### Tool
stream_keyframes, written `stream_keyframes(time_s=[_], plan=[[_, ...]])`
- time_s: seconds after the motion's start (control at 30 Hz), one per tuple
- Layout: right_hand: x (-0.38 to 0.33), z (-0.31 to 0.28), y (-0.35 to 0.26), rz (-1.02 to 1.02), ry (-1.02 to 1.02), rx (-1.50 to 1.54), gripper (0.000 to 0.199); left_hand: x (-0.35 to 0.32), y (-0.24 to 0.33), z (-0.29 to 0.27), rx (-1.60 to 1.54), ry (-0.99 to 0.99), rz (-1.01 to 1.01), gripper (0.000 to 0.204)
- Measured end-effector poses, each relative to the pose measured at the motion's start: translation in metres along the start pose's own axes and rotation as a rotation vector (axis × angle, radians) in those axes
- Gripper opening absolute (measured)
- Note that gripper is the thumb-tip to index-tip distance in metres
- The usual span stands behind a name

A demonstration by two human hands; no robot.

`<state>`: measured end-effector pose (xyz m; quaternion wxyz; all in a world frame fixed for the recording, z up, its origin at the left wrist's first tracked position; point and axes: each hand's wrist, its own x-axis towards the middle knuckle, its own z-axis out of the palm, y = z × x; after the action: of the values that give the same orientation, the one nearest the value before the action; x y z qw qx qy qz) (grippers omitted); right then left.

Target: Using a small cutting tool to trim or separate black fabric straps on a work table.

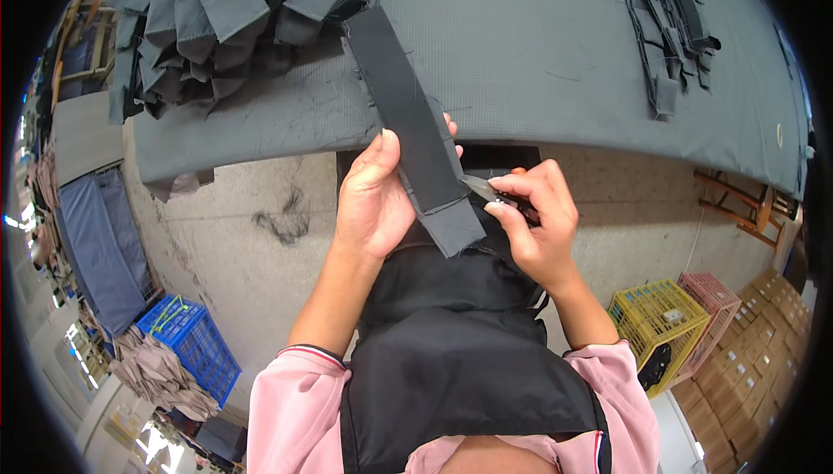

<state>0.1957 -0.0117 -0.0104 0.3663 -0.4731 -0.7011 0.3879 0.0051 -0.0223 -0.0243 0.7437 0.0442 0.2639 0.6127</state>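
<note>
My left hand [376, 196] grips a long dark grey fabric strip [401, 96], with the thumb on its near side and fingertips showing past its far edge. The strip slants from the table edge down toward my apron, and a lighter folded end [455, 229] hangs at the bottom. In my right hand [540, 213] is a small pair of thread snips [480, 187], pinched between thumb and fingers. The metal tips touch or nearly touch the strip's right edge, close to the lower seam. Loose threads stick out along the strip's sides.
A heap of grey fabric pieces [217, 14] lies at the table's far left; narrow strips [664, 27] lie at far right. The grey-covered table [521, 57] spans ahead. Blue [193, 344], yellow [664, 322] and pink crates [713, 296] flank me, with cardboard boxes [755, 361] at right.
</note>
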Motion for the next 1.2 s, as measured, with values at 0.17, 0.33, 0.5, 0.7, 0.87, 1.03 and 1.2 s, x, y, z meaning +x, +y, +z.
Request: stream_keyframes(time_s=[0.17,0.33,0.5,0.7,0.87,1.03,1.2], plan=[[0.015,0.011,0.000,-0.189,0.037,-0.101,0.023,-0.003,-0.001,0.001,-0.021,0.007,-0.037,0.043],[0.026,0.024,-0.006,-0.205,0.021,-0.046,0.026,-0.007,-0.004,0.004,-0.100,0.054,-0.078,0.044],[0.028,0.029,-0.002,-0.331,0.018,-0.105,0.027,-0.008,-0.006,0.004,-0.244,0.062,-0.130,0.046],[0.015,0.020,-0.010,-0.395,0.135,-0.156,0.029,-0.008,-0.004,-0.004,-0.248,0.090,-0.158,0.050],[0.010,0.007,0.003,-0.064,0.124,-0.116,0.027,-0.006,0.000,0.001,-0.230,0.103,-0.137,0.046],[0.012,0.009,0.007,-0.170,0.101,-0.102,0.027,-0.007,0.001,0.002,-0.239,0.112,-0.165,0.042],[0.013,0.010,0.005,-0.190,0.095,-0.025,0.026,-0.009,0.000,-0.003,-0.351,0.110,-0.174,0.047]])
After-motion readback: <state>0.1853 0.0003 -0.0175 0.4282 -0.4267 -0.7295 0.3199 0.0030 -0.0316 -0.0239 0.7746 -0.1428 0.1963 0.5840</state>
